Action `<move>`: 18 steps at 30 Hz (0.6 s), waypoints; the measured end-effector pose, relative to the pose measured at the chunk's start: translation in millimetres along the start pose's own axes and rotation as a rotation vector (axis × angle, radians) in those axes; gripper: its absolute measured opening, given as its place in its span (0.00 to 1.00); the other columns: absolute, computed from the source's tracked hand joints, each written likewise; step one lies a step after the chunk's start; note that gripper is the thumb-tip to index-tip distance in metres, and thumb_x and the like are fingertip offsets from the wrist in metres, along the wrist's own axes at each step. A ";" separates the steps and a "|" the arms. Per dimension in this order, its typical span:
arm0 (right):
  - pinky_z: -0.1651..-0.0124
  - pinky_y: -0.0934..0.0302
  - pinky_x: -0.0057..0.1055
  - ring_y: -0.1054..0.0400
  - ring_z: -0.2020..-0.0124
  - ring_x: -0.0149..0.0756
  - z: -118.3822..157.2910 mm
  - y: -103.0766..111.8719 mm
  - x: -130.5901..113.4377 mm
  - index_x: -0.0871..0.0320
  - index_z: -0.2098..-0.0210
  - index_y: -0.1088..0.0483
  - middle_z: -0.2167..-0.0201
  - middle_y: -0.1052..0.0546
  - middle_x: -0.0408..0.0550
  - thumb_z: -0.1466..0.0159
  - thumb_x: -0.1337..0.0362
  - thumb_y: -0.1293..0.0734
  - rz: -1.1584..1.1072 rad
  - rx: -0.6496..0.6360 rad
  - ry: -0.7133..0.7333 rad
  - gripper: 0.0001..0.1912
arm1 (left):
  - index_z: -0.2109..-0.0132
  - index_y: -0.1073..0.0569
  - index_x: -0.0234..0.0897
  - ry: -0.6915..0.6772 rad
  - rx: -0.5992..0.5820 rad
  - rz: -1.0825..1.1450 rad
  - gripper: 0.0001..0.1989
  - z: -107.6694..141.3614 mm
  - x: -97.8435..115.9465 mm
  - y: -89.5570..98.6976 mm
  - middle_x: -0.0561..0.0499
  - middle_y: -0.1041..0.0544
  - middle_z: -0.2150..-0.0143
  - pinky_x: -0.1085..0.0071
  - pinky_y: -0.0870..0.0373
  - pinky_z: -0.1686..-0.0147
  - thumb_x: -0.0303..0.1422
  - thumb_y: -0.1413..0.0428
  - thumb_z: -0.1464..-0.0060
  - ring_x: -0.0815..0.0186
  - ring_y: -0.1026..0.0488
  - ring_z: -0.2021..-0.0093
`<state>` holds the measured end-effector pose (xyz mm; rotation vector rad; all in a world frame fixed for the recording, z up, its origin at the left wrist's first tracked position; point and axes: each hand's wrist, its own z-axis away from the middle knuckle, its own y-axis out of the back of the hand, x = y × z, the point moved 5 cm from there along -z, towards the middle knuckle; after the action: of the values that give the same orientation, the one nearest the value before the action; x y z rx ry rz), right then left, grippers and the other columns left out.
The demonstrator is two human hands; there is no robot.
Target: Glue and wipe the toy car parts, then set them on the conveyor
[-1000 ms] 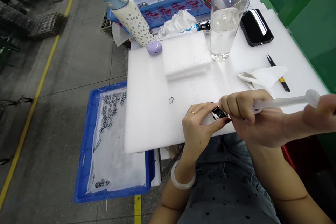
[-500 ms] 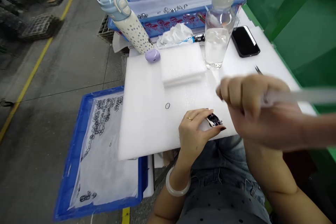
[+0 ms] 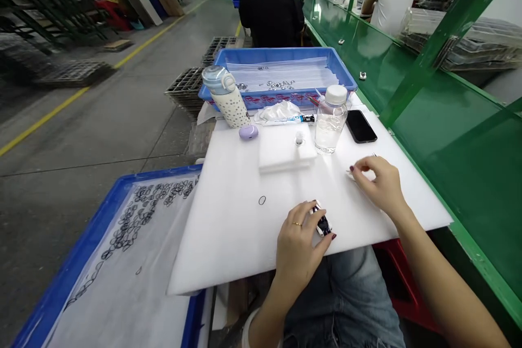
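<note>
Blue tray: black rings heaped in dozens, too many to count exactly, the bulk lying here. White foam board: one ring set apart; one black-and-white model car pinched by the left hand, fingers and thumb pressed together on it. Right hand: fingers curled beside a folded white tissue, grip hard to tell.

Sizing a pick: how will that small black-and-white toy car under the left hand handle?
Probably light: the left hand holds the toy car with just its fingers. The glossy body may be slippery. It could roll on the white foam sheet if its wheels spin freely, but the wheels are hidden here.
</note>
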<state>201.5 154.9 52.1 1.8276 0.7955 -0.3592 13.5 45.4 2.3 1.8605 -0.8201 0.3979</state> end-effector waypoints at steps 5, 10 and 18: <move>0.60 0.45 0.38 0.32 0.66 0.42 6.5 5.3 26.4 0.58 0.70 0.24 0.70 0.23 0.52 0.39 0.57 0.33 0.070 -0.018 -0.031 0.11 | 0.49 0.23 0.42 0.096 -0.040 0.105 0.21 1.2 -5.3 13.3 0.43 0.26 0.42 0.55 0.23 0.49 0.29 0.33 0.52 0.51 0.27 0.45; 0.77 0.50 0.32 0.42 0.79 0.34 10.3 29.8 53.9 0.55 0.70 0.31 0.79 0.33 0.45 0.37 0.52 0.34 -0.331 0.066 -0.331 0.13 | 0.56 0.21 0.40 0.303 0.101 0.056 0.07 -0.5 -51.7 63.3 0.48 0.19 0.56 0.62 0.23 0.54 0.29 0.42 0.41 0.59 0.21 0.57; 0.81 0.55 0.32 0.45 0.81 0.31 25.3 36.5 69.8 0.54 0.75 0.27 0.79 0.35 0.47 0.45 0.50 0.25 -0.606 0.047 -0.471 0.15 | 0.57 0.18 0.42 0.364 0.075 -0.310 0.10 -21.2 -86.8 79.2 0.49 0.20 0.59 0.67 0.27 0.68 0.29 0.43 0.41 0.63 0.23 0.67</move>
<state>280.1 148.4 27.4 1.4198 0.9891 -1.1567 -101.4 75.8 12.5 1.8712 -0.2689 0.5534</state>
